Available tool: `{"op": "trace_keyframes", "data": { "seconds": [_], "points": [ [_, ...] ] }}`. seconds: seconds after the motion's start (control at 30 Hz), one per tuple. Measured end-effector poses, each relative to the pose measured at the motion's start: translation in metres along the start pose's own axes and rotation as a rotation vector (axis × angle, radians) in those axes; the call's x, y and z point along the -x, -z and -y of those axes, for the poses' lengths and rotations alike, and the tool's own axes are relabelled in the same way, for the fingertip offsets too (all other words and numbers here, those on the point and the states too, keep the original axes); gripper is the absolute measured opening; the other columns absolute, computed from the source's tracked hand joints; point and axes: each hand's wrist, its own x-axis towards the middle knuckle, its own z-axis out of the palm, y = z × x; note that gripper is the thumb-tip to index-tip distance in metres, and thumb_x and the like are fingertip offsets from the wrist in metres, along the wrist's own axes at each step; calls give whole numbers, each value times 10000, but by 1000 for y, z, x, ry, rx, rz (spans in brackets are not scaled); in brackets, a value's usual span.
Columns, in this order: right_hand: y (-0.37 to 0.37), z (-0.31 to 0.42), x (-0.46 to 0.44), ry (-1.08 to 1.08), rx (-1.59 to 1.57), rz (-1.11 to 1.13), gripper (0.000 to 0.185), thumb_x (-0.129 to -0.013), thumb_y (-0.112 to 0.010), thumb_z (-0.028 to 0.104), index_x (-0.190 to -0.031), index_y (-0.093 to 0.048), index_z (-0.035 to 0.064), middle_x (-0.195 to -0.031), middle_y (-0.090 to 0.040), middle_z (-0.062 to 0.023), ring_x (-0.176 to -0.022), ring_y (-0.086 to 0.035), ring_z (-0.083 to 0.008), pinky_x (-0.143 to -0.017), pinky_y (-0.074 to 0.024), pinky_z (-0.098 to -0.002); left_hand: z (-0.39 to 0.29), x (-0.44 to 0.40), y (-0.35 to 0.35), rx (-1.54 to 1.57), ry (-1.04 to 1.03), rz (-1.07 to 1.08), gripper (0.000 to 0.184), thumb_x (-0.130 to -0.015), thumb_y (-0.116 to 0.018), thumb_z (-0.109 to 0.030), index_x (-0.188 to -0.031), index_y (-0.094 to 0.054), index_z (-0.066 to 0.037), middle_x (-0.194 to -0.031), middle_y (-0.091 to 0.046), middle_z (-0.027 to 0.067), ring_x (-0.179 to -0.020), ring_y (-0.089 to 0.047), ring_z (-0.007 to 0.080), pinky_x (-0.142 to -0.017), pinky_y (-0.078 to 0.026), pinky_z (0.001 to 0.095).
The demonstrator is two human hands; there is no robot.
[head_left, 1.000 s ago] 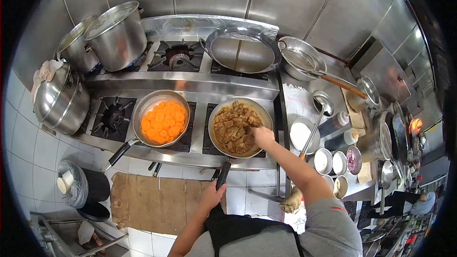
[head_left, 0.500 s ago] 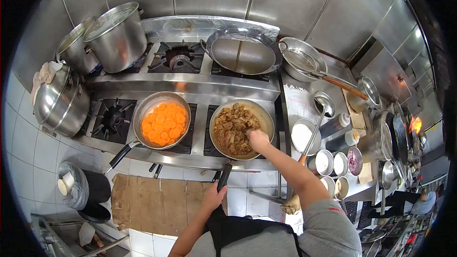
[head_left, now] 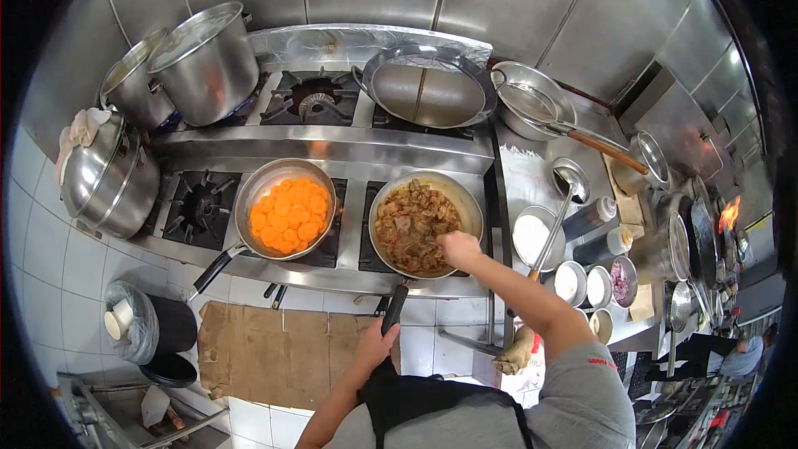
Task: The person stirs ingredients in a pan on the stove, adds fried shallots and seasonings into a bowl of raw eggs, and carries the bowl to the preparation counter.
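Note:
My left hand (head_left: 378, 344) is closed around the black handle (head_left: 394, 308) of a frying pan (head_left: 467, 204) on the front right burner. Brown chopped meat (head_left: 411, 220) in sauce lies in this pan. At the pan's right side, my right hand (head_left: 460, 250) is closed over the food; whatever it grips is hidden by the fingers and the meat. To the left, a second frying pan (head_left: 264, 177) of orange carrot slices (head_left: 288, 216) sits on the neighbouring burner, its handle pointing toward the lower left. Neither hand touches that one.
Large steel pots (head_left: 208, 66) and a wide shallow pan (head_left: 391, 61) stand on the back burners. Along the right counter are a ladle (head_left: 549, 229), squeeze bottles (head_left: 592, 218), and bowls (head_left: 570, 283) of ingredients. A bin (head_left: 176, 328) stands lower left. Another person (head_left: 740, 357) is far right.
My right hand has shifted slightly right and down along the pan. The meat lies flatter and more spread out. My left hand keeps its hold on the handle.

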Motion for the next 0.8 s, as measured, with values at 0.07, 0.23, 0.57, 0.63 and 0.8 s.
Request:
{"op": "trace_keyframes", "data": {
  "seconds": [0.07, 0.23, 0.57, 0.63, 0.8],
  "points": [
    [19, -4, -3, 6, 30, 36, 183, -766, -552, 162, -924, -644, 149, -834, -641, -156, -800, -638, -305, -689, -513, -418, -1, -1, 1, -10, -4, -1, 299, -849, -559, -300, -989, -561, -36, -625, -558, 90, -512, -561, 197, -511, -444, 338],
    [-12, 6, -26, -23, -6, -85, 177, -779, -525, 154, -907, -641, 120, -842, -642, -151, -785, -640, -309, -673, -519, -414, -11, 3, 5, -35, 29, -11, 304, -845, -558, -306, -976, -571, -33, -681, -589, 131, -612, -597, 241, -582, -460, 363],
    [0, 15, -18, -22, 17, -35, 194, -752, -565, 155, -931, -636, 131, -854, -640, -149, -825, -631, -312, -702, -511, -412, 14, -7, 0, -78, -52, -72, 375, -847, -550, -346, -1001, -556, -4, -765, -605, 181, -709, -597, 312, -652, -452, 391],
    [4, 15, -3, 0, -25, 4, 250, -731, -586, 122, -975, -636, 140, -859, -637, -159, -834, -633, -311, -710, -516, -409, -1, -1, 9, -69, -100, -77, 385, -847, -549, -360, -1001, -558, -8, -745, -599, 171, -684, -591, 300, -634, -448, 389],
    [59, -16, -1, 112, 206, 18, 177, -744, -587, 141, -899, -656, 91, -828, -637, -165, -825, -637, -309, -682, -526, -402, -7, -3, 23, -132, -55, -55, 376, -846, -554, -359, -996, -562, -14, -727, -596, 157, -668, -588, 290, -621, -445, 387]
  ]
}}
